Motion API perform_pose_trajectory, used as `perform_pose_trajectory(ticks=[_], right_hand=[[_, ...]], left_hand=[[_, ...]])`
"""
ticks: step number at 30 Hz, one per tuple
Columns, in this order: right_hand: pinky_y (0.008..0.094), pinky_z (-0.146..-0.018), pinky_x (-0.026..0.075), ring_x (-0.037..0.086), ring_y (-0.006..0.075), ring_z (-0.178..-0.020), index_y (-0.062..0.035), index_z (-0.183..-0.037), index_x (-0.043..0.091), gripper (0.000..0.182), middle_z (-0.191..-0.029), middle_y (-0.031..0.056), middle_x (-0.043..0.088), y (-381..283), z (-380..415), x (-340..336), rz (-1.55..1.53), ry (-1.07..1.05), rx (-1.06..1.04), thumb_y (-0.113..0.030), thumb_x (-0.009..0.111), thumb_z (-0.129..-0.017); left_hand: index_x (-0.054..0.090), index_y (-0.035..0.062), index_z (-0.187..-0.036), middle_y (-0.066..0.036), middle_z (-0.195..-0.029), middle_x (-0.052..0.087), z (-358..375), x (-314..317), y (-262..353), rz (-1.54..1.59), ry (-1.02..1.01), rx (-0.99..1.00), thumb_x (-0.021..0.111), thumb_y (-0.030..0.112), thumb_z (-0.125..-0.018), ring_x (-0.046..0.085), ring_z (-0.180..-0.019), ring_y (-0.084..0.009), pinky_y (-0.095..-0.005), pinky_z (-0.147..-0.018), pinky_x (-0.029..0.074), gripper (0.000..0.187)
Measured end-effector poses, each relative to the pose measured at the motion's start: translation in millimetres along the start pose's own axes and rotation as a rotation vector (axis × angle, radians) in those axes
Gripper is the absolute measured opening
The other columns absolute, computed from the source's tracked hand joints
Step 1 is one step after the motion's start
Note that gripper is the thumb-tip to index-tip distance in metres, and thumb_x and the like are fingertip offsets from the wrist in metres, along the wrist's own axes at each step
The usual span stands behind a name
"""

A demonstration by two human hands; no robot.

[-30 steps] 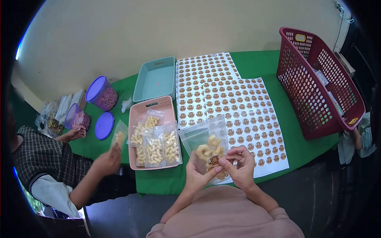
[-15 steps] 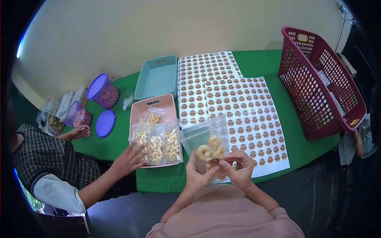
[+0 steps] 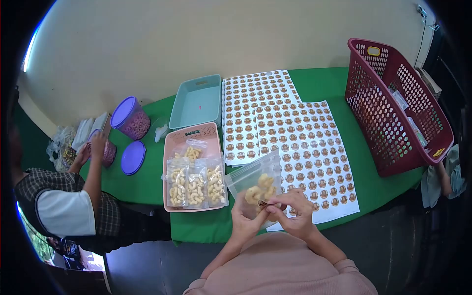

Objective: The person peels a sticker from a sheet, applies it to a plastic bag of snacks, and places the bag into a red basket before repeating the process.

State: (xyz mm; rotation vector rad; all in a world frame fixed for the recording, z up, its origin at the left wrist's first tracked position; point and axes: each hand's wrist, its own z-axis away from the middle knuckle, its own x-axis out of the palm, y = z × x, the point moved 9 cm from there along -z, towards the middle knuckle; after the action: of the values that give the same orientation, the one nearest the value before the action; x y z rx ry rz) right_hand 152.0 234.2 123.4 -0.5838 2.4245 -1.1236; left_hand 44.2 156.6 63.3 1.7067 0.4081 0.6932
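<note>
A clear zip bag (image 3: 242,179) of curled, pale yellow snacks (image 3: 260,191) is in front of my body, over the table's front edge. My left hand (image 3: 245,222) grips its lower left side, thumb across the front. My right hand (image 3: 298,211) pinches a small brown round sticker (image 3: 263,203) at the front of the bag, its edge curled up between both thumbs. Close by on the left, a pink basket (image 3: 167,142) holds several filled snack bags (image 3: 196,185). Sheets of round brown stickers (image 3: 309,142) lie just beyond my right hand.
An aqua basket (image 3: 176,105) stands behind the pink one. On the right is a tall maroon basket (image 3: 388,113) with packets inside. A purple-lidded tub (image 3: 131,120) and a loose purple lid (image 3: 133,158) sit at left, where a co-worker's hand (image 3: 97,145) works over another tub.
The sticker, flatter before, now curls up between my thumbs. The co-worker's hand has left the bags in the pink basket and moved left to the tub.
</note>
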Motion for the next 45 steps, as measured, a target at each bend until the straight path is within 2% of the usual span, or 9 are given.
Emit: perform_pose_trajectory(ticks=[2, 6, 8, 11, 16, 22, 26, 28, 45], right_hand=[[0.0254, -0.066, 0.034, 0.05, 0.0133, -0.061, -0.0083, -0.084, 0.063, 0.02, -0.078, 0.0016, 0.061, -4, -3, 7, 0.128, -0.175, -0.075, -0.007, 0.069, -0.065], [0.0269, -0.073, 0.035, 0.049, 0.0156, -0.078, -0.0077, -0.081, 0.063, 0.014, -0.088, 0.0051, 0.056, 3, -6, -7, 0.04, -0.098, 0.021, -0.008, 0.068, -0.068], [0.0293, -0.081, 0.032, 0.042, 0.0179, -0.094, -0.0064, -0.079, 0.063, 0.011, -0.097, 0.0075, 0.049, 24, -6, -34, -0.207, 0.144, 0.235, -0.007, 0.066, -0.069], [0.032, -0.085, 0.03, 0.038, 0.0178, -0.098, -0.0058, -0.079, 0.063, 0.009, -0.1, 0.0078, 0.044, 37, -2, -28, -0.371, 0.077, 0.407, -0.006, 0.065, -0.07], [0.0372, -0.1, 0.008, 0.019, 0.0228, -0.123, -0.0065, -0.09, 0.064, 0.025, -0.13, 0.0105, 0.031, 40, 14, 10, -0.666, -0.099, 0.563, -0.023, 0.048, -0.081], [0.0383, -0.1, 0.002, 0.01, 0.0242, -0.125, -0.0076, -0.094, 0.064, 0.035, -0.137, 0.0091, 0.023, 43, 23, 22, -0.642, -0.192, 0.582, -0.026, 0.036, -0.084], [0.0378, -0.1, 0.003, 0.011, 0.0235, -0.124, -0.0084, -0.093, 0.064, 0.035, -0.137, 0.0089, 0.024, 40, 21, 22, -0.62, -0.196, 0.59, -0.027, 0.036, -0.084], [0.036, -0.102, 0.005, 0.01, 0.0236, -0.128, 0.0002, -0.087, 0.063, 0.034, -0.136, 0.0142, 0.021, 39, 20, 20, -0.583, -0.192, 0.603, -0.022, 0.038, -0.082], [0.0372, -0.102, 0.006, 0.013, 0.0246, -0.125, -0.0037, -0.082, 0.065, 0.033, -0.134, 0.0147, 0.027, 35, 18, 18, -0.304, -0.211, 0.507, -0.024, 0.039, -0.082]], left_hand=[[0.04, -0.0013, -0.108, -0.01, -0.102, 0.053, -2, 4, 3, 0.021, -0.012, 0.005, 0.065, 0.002, -0.072, 0.052, -0.094, -0.0149, -0.0279, -0.08, 0.043, 0.044], [0.036, -0.0024, -0.111, -0.012, -0.105, 0.05, -3, 6, -6, 0.064, -0.026, -0.085, 0.062, -0.001, -0.073, 0.052, -0.095, -0.0168, -0.0289, -0.082, 0.043, 0.046], [0.035, -0.0028, -0.112, -0.012, -0.106, 0.049, -2, 3, -8, 0.096, -0.018, -0.13, 0.061, -0.002, -0.074, 0.052, -0.096, -0.0176, -0.0293, -0.083, 0.044, 0.047], [0.034, -0.003, -0.113, -0.013, -0.106, 0.048, -1, 2, -11, 0.13, -0.021, -0.147, 0.062, -0.002, -0.073, 0.051, -0.097, -0.0186, -0.03, -0.082, 0.045, 0.049], [0.033, -0.0031, -0.114, -0.013, -0.107, 0.048, 2, 9, -1, 0.084, -0.074, -0.116, 0.066, 0.001, -0.07, 0.051, -0.098, -0.0189, -0.0306, -0.082, 0.045, 0.055], [0.035, -0.0035, -0.114, -0.014, -0.108, 0.048, 5, 7, -2, 0.102, -0.066, -0.127, 0.067, 0.003, -0.069, 0.051, -0.098, -0.0185, -0.03, -0.083, 0.044, 0.056], [0.034, -0.0039, -0.115, -0.014, -0.108, 0.048, 5, 8, 2, 0.112, -0.088, -0.121, 0.066, 0.002, -0.07, 0.051, -0.099, -0.0187, -0.0297, -0.083, 0.044, 0.056], [0.034, -0.004, -0.116, -0.014, -0.108, 0.048, 6, 10, 4, 0.103, -0.104, -0.117, 0.066, 0.001, -0.07, 0.05, -0.1, -0.0189, -0.0298, -0.083, 0.043, 0.056], [0.034, -0.0031, -0.115, -0.013, -0.107, 0.049, 12, 8, -6, 0.163, -0.131, -0.215, 0.063, -0.001, -0.072, 0.051, -0.098, -0.0173, -0.0295, -0.082, 0.045, 0.052]])
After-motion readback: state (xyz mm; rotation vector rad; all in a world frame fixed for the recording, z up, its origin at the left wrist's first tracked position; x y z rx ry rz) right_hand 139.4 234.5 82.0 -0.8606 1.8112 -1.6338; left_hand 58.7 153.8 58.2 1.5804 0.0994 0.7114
